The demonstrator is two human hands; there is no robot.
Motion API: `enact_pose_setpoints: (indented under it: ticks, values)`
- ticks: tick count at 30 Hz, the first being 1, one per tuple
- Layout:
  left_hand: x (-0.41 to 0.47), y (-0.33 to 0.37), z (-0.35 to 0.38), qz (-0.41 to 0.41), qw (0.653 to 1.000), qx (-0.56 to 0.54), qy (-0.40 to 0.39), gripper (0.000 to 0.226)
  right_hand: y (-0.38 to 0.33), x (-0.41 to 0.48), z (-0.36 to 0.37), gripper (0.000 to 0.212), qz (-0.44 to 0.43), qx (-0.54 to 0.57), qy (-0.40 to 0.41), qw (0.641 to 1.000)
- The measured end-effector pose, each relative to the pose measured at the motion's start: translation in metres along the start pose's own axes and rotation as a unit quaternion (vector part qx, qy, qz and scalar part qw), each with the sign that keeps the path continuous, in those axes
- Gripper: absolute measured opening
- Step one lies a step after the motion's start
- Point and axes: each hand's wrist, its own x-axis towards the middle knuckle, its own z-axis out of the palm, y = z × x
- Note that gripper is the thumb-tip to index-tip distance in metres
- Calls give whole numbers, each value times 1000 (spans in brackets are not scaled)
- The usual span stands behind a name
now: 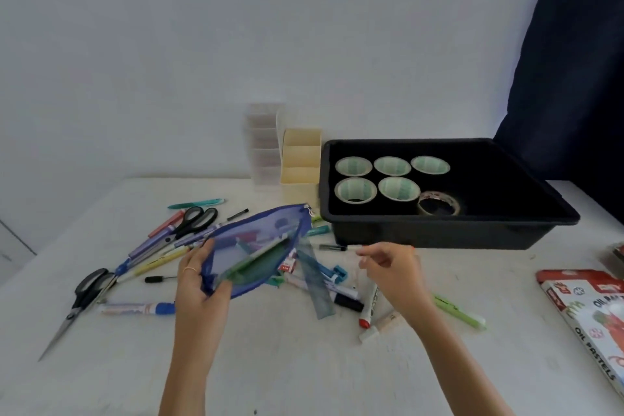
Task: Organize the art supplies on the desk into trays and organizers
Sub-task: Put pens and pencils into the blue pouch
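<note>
My left hand (196,284) grips the near end of a blue mesh zip pouch (260,246), lifted above the desk, with a green ruler and a few small items inside. My right hand (391,263) hovers to the right of the pouch with fingers loosely curled and holds nothing I can make out. Under and around the pouch lie several pens and markers (341,297), a clear ruler (317,287), a blue sharpener (337,273) and a red-tipped marker (368,307). A black tray (445,230) at the back right holds several tape rolls (391,167).
Two pairs of scissors (196,218) (81,300) lie at the left among pens. A cream organizer (300,159) and clear drawer unit (263,142) stand at the back. A glue stick (138,308) lies near left. An oil pastels box (594,311) sits at the right edge.
</note>
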Motion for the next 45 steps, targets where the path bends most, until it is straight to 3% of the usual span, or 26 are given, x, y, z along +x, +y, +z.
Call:
enact_pose_setpoints:
  ticks: [4,10,14,18,20,22,24,25,27,29,33,36,38,40,42,45]
  values:
    - [2,-6,-14,-17,999,-18,34,57,-3,-5,43,18,10,-72,-52,996]
    - [-2,-9,-27,-37,997,-31,55,57,0,-3,83,44,27,-171,-71,982]
    - [-3,-11,-30,-37,998,-26,51,56,-4,3,73,29,75,-98,-71,990]
    - [-3,-14,-31,-34,998,-18,43,58,-27,-3,44,10,11,41,-12,999]
    - [-4,-13,-26,-28,999,-2,31,59,-50,-13,32,9,-62,197,-20,978]
    - [-5,-10,-18,-11,1000,24,4,60,-73,-20,29,13,-133,344,-70,927]
    - [-7,-7,-8,10,999,45,-26,61,-88,-22,35,16,-171,374,-123,903]
    - [-9,-5,-3,18,998,49,-39,63,-89,-21,41,17,-188,328,-135,916]
    - [-11,-4,5,24,998,42,-51,62,-79,-13,56,30,-237,94,-102,962]
    - [-12,-3,7,22,998,35,-51,60,-61,-8,69,43,-277,-100,-62,954]
    - [-10,-10,-1,21,998,42,-39,61,-46,-7,59,38,-230,-49,1,972]
    - [-8,-13,-11,9,999,40,-11,59,-28,7,43,30,-122,-71,43,989]
    - [-6,-14,-17,6,999,34,5,59,-12,19,38,25,-42,-117,13,992]
    - [-4,-14,-24,5,999,27,19,59,2,25,40,30,4,-160,-67,985]
    - [-2,-16,-28,3,999,21,29,60,11,25,46,38,20,-172,-116,978]
    - [-1,-20,-32,-2,999,17,43,61,17,22,54,36,10,-176,-105,979]
